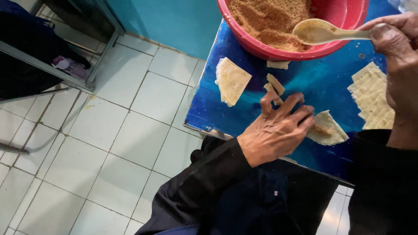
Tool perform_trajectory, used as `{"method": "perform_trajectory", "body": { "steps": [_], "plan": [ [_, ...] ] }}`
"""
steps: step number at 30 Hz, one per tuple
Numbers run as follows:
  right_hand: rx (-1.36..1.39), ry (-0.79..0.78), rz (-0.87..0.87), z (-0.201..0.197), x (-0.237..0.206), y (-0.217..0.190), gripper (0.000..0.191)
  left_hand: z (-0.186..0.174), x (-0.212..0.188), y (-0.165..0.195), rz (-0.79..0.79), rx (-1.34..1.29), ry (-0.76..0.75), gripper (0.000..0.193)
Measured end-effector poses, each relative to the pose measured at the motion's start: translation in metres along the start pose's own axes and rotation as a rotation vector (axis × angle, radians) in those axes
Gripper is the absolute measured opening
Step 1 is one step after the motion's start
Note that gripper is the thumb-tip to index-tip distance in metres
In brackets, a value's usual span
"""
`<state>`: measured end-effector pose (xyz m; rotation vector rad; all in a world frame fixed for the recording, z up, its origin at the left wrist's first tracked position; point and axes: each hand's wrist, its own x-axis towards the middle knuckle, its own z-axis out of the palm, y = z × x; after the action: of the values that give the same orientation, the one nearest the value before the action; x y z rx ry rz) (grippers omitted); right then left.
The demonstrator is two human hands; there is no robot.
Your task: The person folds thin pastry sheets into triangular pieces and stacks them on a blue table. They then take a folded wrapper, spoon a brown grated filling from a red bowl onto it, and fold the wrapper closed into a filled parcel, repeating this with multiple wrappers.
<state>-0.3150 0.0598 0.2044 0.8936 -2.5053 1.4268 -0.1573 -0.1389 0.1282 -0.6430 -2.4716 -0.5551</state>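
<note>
A thin, pale dough wrapper (328, 129) lies flat on the blue desk (322, 80), close to the near edge. A small heap of brown crumbly filling sits on it. The left hand (278, 130) rests beside it, fingers spread wide, fingertips touching its edge to hold it down. The right hand (398, 39) grips a pale spoon (320, 31) over the red bowl (344, 13), which is full of the same brown filling. This looks like the filling step. Next, I think, the wrapper needs careful folding so nothing spills. A stack of wrappers (372, 95) waits to the right, and small folded pieces (274, 85) lie near the bowl.
</note>
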Motion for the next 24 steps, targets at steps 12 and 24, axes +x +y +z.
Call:
{"method": "perform_trajectory", "body": {
  "steps": [12, 24],
  "plan": [
    [-0.914, 0.002, -0.666, 0.044, 0.031, -0.041, 0.014, -0.002, 0.001, -0.001, 0.001, -0.073, -0.017, 0.028],
    [-0.071, -0.008, -0.009, -0.002, -0.005, 0.015, 0.022, -0.002, 0.002, 0.000, 0.005, -0.033, 0.004, 0.027]
  ]
}}
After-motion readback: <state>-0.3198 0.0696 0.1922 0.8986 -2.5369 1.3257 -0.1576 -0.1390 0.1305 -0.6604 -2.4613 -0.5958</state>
